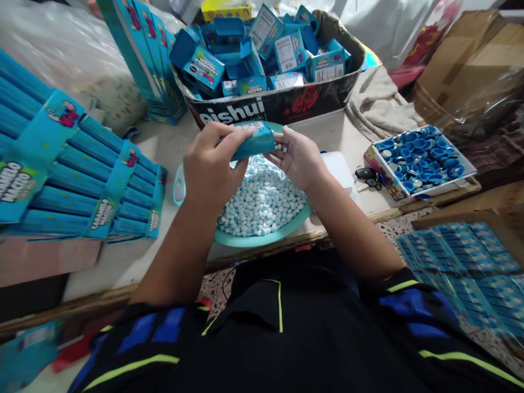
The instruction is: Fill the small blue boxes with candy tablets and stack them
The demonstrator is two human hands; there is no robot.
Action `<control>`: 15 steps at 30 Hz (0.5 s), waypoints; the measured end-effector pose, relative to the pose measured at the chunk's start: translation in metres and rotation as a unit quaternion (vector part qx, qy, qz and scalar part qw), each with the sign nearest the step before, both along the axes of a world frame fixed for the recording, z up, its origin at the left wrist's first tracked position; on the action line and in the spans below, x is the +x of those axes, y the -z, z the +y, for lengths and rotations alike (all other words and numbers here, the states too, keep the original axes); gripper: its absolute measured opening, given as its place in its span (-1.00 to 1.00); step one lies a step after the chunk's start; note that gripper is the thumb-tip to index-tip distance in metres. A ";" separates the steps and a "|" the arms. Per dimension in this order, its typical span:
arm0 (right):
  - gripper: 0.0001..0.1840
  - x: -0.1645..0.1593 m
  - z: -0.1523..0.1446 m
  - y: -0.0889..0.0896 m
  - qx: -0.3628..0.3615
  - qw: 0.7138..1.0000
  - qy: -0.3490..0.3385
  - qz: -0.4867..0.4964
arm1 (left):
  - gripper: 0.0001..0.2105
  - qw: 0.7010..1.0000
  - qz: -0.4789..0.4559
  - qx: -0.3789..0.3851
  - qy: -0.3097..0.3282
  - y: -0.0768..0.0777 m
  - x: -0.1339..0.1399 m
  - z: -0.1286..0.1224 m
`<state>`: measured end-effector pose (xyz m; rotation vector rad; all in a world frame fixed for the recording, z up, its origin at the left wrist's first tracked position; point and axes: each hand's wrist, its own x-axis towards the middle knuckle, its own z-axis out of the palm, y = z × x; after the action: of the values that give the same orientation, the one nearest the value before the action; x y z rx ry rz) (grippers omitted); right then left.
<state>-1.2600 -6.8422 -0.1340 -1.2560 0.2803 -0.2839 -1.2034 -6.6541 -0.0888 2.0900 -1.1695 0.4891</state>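
Note:
A small blue candy box (256,141) lies on its side in my left hand (215,161), whose fingers wrap round it. At the box's right end my right hand (297,158) is cupped, with a few small white candies (280,147) between its fingers and the box. Both hands are above a turquoise basin (262,240) heaped with pale blue and white candies (262,202). The palm of my right hand is partly hidden.
Behind the basin stands a cardboard carton (282,101) of blue boxes. Tall blue display packs (82,164) stand at left. On the right are keys (368,177), a tray of blue caps (426,158) and a grey cloth (379,98). Wrapped packs (462,267) sit lower right.

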 end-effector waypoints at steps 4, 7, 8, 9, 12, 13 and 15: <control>-0.60 -0.003 0.006 -0.003 -0.144 0.989 0.027 0.013 | -0.58 0.998 0.031 -0.045 -0.021 0.005 0.009 0.002; -0.63 -0.004 0.009 -0.004 -0.207 0.978 0.017 -0.006 | -0.62 0.996 0.054 -0.067 -0.010 0.007 0.015 0.003; -0.64 -0.004 0.009 -0.004 -0.205 0.979 0.012 -0.014 | -0.63 0.996 0.059 -0.070 -0.005 0.007 0.015 0.003; -0.65 -0.004 0.010 -0.004 -0.196 0.980 0.009 -0.019 | -0.63 0.995 0.059 -0.077 -0.001 0.007 0.015 0.004; -0.66 -0.006 0.011 -0.005 -0.164 0.986 0.013 -0.034 | -0.61 0.992 0.062 -0.110 0.001 0.007 0.013 0.005; -0.66 -0.007 0.012 -0.006 -0.162 0.986 0.019 -0.040 | -0.61 0.990 0.069 -0.119 0.000 0.008 0.012 0.005; -0.66 -0.009 0.014 -0.008 -0.178 0.982 0.036 -0.055 | -0.60 0.986 0.093 -0.136 -0.004 0.009 0.012 0.006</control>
<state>-1.2689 -6.8287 -0.1264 -1.5788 0.1848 -0.4804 -1.1916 -6.6485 -0.0973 1.8618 -0.9325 0.4213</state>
